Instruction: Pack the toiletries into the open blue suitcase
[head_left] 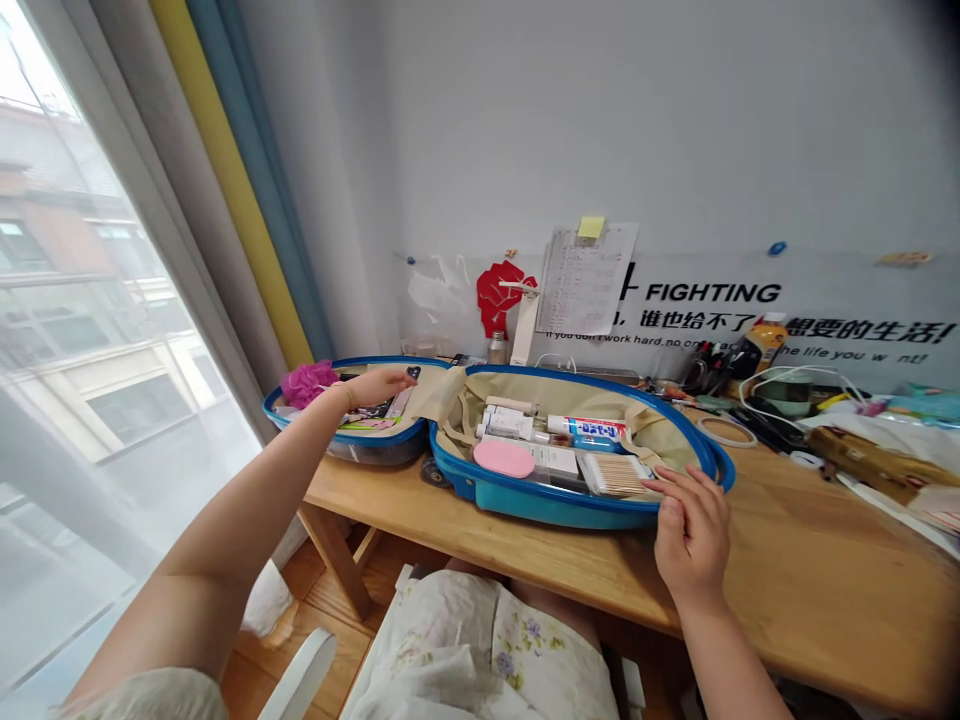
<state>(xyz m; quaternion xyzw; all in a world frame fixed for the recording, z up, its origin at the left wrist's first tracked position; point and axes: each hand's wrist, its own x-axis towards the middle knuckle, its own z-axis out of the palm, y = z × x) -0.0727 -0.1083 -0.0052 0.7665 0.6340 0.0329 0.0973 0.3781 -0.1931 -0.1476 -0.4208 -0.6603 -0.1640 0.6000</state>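
Observation:
A blue suitcase lies spread open on the wooden table. My left hand reaches over its left half, with fingers together and a small dark object at the fingertips. Beside that wrist sit a purple bath puff and some flat printed items. My right hand rests at the right half's near rim, fingers stretched out and thumb apart, close to a pack of cotton swabs. A pink oval case, a toothpaste box or tube, a blue item and white boxes lie in that half.
Behind the suitcase stand a white lamp and a small jar. An orange-labelled bottle, a roll of tape and a brown pouch clutter the right side. A curtained window is at left; a white chair arm is below.

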